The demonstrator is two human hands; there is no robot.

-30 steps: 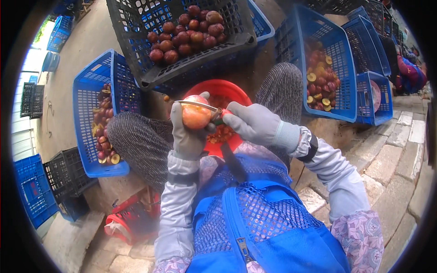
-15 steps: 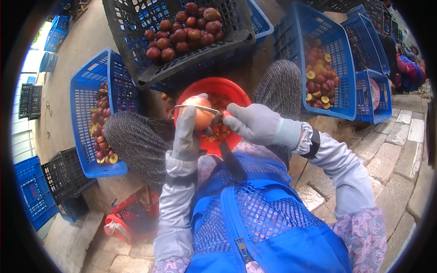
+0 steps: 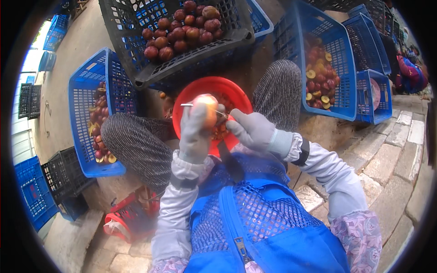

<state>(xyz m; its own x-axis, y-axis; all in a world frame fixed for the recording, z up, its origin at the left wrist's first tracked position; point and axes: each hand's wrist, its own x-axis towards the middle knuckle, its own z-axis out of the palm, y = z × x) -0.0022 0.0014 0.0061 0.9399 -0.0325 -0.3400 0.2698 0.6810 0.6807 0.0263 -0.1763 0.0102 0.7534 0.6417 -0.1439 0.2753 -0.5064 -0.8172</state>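
Observation:
My left hand (image 3: pixel 194 134), in a grey glove, is closed around a red and yellow plum (image 3: pixel 207 108) above a red basin (image 3: pixel 237 93). In my gloved right hand (image 3: pixel 256 129) is a small knife (image 3: pixel 222 114), its red handle mostly covered by the fingers. The thin blade runs across the plum, and its tip sticks out on the far left side. How deep the blade sits in the fruit cannot be told through the blur. Inside the basin lie reddish-orange pieces (image 3: pixel 220 133), partly hidden by my hands.
A black crate of whole plums (image 3: pixel 180 34) stands ahead. Blue crates with cut plums stand at left (image 3: pixel 77 136) and right (image 3: pixel 349 68). My knees flank the basin. A red basket (image 3: pixel 132 214) sits at lower left; another person (image 3: pixel 412 73) is far right.
My left hand has turned and tilted with the plum, which now covers more of the blade. My right hand has shifted slightly down and to the right with the knife.

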